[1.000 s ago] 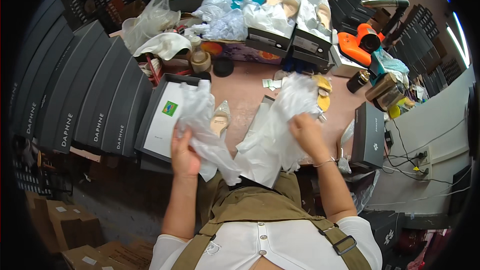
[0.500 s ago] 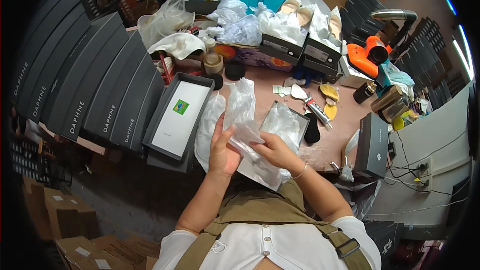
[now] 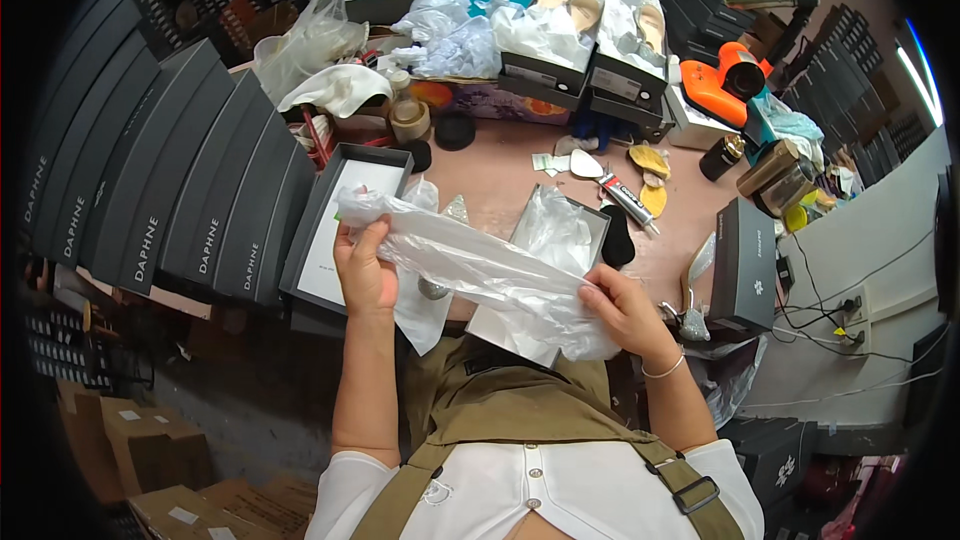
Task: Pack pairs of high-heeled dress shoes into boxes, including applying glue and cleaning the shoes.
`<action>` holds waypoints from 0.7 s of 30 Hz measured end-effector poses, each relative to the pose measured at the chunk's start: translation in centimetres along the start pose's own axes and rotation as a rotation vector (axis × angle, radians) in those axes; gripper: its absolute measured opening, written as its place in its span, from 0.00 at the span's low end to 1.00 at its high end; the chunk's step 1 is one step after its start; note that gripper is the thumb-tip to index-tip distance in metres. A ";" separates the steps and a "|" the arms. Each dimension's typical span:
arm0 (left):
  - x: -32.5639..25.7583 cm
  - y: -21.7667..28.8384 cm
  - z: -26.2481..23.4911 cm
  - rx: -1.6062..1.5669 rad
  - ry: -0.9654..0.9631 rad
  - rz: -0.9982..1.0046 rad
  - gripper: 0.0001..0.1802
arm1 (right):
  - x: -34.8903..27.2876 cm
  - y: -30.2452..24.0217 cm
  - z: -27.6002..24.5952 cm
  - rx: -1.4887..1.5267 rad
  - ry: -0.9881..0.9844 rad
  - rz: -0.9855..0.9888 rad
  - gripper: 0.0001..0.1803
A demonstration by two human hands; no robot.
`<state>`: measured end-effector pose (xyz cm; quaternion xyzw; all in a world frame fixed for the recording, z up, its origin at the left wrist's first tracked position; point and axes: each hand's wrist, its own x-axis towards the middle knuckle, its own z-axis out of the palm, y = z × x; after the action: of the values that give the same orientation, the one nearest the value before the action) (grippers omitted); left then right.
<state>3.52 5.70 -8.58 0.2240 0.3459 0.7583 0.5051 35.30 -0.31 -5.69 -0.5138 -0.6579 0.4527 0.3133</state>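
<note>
A sheet of white tissue paper is pulled into a long band between my two hands, above the near edge of the table. My left hand grips its left end and my right hand grips its right end. Under the paper lies an open shoe box lined with more tissue. A dark box lid with a white inside lies just left of my left hand. A pale pointed shoe peeks out behind the paper.
Stacked dark shoe boxes line the left side. A pink table carries a glue tube, insoles, tape rolls, boxed shoes, an orange heat gun and a standing black box. Cardboard cartons sit on the floor.
My hands have drawn apart and stretched the crumpled tissue paper into a long band. The view has dipped toward me.
</note>
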 end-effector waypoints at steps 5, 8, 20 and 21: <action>-0.3 0.2 -1.2 0.194 -0.030 -0.099 0.15 | -2.8 0.3 -2.2 -0.007 -0.151 0.009 0.15; 0.8 0.8 -2.6 0.297 -0.081 -0.149 0.15 | -3.9 1.3 -4.3 -0.197 -0.499 0.020 0.14; 1.3 -2.9 -2.8 0.293 -0.102 -0.110 0.15 | -10.3 10.0 -12.4 -0.767 0.044 0.371 0.09; 1.2 -2.7 -2.4 0.305 -0.123 -0.106 0.14 | -9.4 8.4 -12.2 -0.588 0.108 0.333 0.13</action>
<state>3.04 6.78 -12.23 0.3255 0.4365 0.6544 0.5247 51.85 -5.51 -8.07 -0.7056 -0.6500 0.2606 0.1077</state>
